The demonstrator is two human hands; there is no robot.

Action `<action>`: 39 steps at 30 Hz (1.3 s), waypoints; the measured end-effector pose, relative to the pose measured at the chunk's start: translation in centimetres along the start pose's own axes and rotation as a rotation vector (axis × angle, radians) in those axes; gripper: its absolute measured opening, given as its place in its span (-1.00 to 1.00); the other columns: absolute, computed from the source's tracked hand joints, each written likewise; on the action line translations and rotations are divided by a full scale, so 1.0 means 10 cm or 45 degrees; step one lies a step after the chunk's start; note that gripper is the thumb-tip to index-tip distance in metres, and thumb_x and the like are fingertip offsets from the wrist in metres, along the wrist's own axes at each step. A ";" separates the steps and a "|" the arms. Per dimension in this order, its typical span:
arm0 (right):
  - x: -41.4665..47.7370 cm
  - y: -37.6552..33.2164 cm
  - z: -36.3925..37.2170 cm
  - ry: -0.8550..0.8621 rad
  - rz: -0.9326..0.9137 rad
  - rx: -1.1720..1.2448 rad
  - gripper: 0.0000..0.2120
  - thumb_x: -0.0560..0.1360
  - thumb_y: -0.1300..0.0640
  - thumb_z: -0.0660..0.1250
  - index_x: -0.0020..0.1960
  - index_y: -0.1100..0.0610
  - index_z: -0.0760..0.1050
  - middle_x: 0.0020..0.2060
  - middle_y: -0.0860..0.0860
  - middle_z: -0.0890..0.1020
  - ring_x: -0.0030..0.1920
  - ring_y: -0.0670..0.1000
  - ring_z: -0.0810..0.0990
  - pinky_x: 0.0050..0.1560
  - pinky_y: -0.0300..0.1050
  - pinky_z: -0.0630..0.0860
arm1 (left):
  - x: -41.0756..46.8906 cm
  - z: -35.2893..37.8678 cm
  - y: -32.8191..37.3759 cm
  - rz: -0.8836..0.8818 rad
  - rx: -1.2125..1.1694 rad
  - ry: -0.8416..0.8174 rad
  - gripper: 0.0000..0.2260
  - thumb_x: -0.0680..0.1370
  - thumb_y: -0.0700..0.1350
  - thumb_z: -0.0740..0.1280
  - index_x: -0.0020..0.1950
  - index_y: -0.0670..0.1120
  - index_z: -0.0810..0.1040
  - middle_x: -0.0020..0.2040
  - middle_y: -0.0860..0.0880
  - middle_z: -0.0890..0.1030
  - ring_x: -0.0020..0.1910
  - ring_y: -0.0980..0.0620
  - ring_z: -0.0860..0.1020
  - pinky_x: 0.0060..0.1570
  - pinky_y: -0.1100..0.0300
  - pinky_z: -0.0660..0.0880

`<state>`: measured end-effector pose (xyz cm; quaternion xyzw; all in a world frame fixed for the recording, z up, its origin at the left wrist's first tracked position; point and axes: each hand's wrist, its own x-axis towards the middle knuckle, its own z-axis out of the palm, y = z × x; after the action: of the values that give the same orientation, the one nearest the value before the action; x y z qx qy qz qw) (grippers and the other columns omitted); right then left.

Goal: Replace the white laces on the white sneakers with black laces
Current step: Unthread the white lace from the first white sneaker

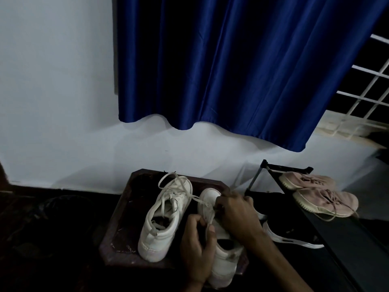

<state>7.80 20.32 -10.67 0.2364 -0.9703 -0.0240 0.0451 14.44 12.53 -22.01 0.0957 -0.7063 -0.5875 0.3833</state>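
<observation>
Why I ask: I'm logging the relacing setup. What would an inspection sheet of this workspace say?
Surface: dark wooden board, scuffed, holding both sneakers.
Job's things: left white sneaker, white laces loose; right white sneaker under the hands; black laces, nothing seen.
Clutter: pink sneakers on black rack; black shoe beside the board.
Grippers: left hand pinches white lace; right hand fingers curled at the lacing.
Cables: nothing seen; floor at left too dark.
Surroundings: blue curtain, white wall, window grille.
</observation>
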 end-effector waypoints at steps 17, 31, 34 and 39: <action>1.05 0.45 -1.29 0.689 0.009 1.208 -0.88 0.54 0.14 0.36 -0.09 0.19 0.59 -0.27 0.05 0.69 -0.24 0.00 0.69 -0.10 -0.03 0.66 | 0.02 0.02 -0.01 0.055 -0.029 0.034 -0.89 0.49 0.06 0.23 -0.19 0.07 0.39 -0.32 0.14 0.44 -0.30 0.12 0.48 -0.22 0.33 0.38; 1.34 0.18 0.23 -0.091 -0.226 0.494 -0.82 0.50 0.01 0.37 0.01 0.08 0.64 0.01 0.05 0.65 0.02 0.06 0.59 0.04 -0.05 0.55 | 0.06 0.07 -0.01 0.127 -0.076 0.054 -0.92 0.48 0.07 0.20 -0.15 0.09 0.42 -0.27 0.12 0.52 -0.27 0.25 0.49 -0.25 0.40 0.40; 1.24 0.34 0.34 -0.140 -0.178 0.532 -0.75 0.52 0.18 0.28 0.16 0.09 0.61 0.12 0.08 0.65 0.12 0.10 0.59 0.12 -0.09 0.51 | 0.06 0.07 0.04 0.113 -0.111 0.037 -0.92 0.47 0.06 0.20 -0.12 0.12 0.45 -0.23 0.25 0.54 -0.25 0.35 0.49 -0.22 0.51 0.36; 0.90 0.58 0.09 0.129 0.053 0.877 -0.75 0.53 0.20 0.27 0.16 0.10 0.60 0.01 0.04 0.68 0.01 0.03 0.64 0.07 -0.12 0.54 | 0.05 0.03 0.02 0.003 -0.123 0.018 -0.91 0.44 0.14 0.21 -0.11 0.29 0.49 -0.22 0.21 0.58 -0.23 0.30 0.51 -0.22 0.43 0.39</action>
<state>-2.93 21.34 -10.44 0.2189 -0.9226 0.3175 0.0111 13.98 12.51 -21.63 0.0801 -0.6745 -0.6198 0.3931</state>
